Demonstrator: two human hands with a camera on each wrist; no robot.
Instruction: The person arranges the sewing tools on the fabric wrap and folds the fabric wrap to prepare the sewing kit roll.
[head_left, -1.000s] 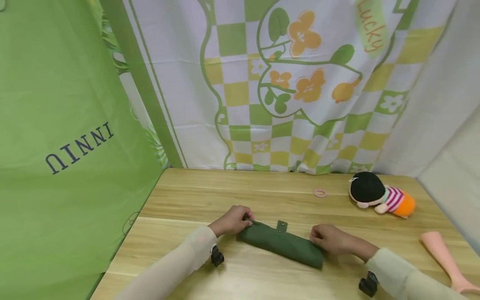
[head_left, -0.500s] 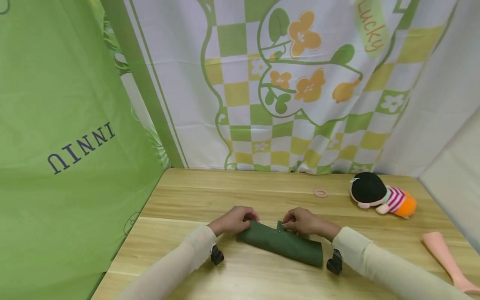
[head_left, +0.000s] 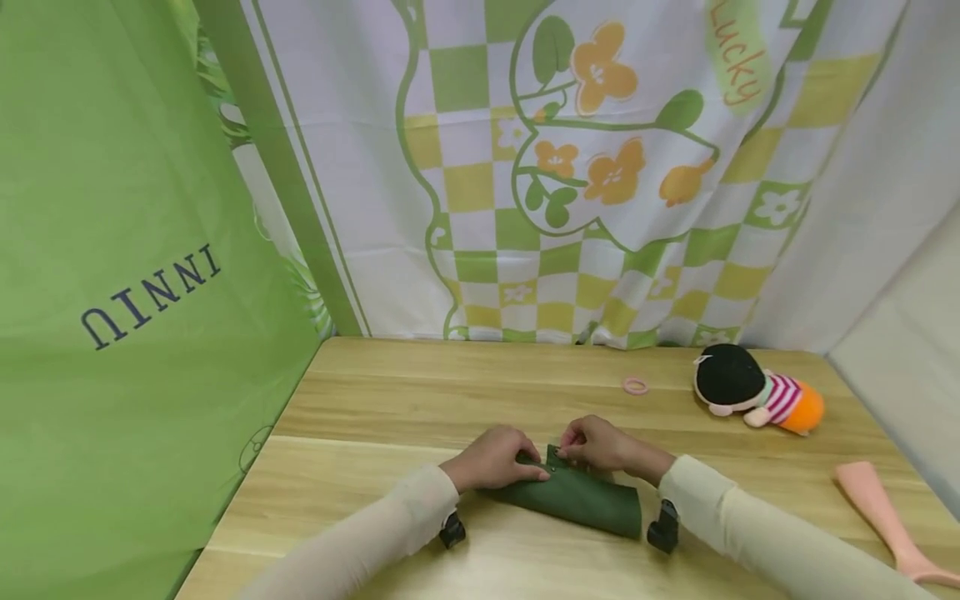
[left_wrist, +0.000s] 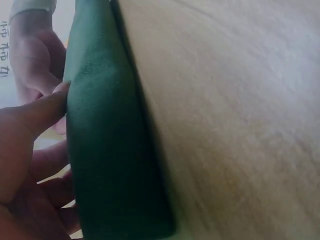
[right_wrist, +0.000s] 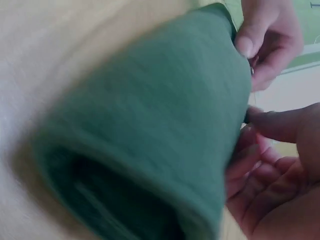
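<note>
A dark green rolled pouch (head_left: 592,504) of leather-like material lies on the table, its snap tab (head_left: 552,455) sticking up from the far edge. In the right wrist view the pouch's near end (right_wrist: 160,100) is a hollow, layered fold. My left hand (head_left: 495,458) holds the far edge just left of the tab, thumb on top and fingers behind. My right hand (head_left: 600,443) pinches the tab between thumb and fingers. Seen from the left wrist, the left thumb (left_wrist: 47,112) rests at the pouch's edge. The right fingertips are partly hidden behind the pouch in the right wrist view.
On the wooden table (head_left: 375,392), a pink ring (head_left: 635,386) lies toward the back. A plush doll (head_left: 757,389) with black hair lies at the back right, and a pink long-handled object (head_left: 877,517) at the right edge. Patterned curtains (head_left: 480,192) hang behind.
My right hand has moved left from the pouch's right end to the tab. My left hand has slid right from the left end, close to the tab. The pouch has stayed nearly in place.
</note>
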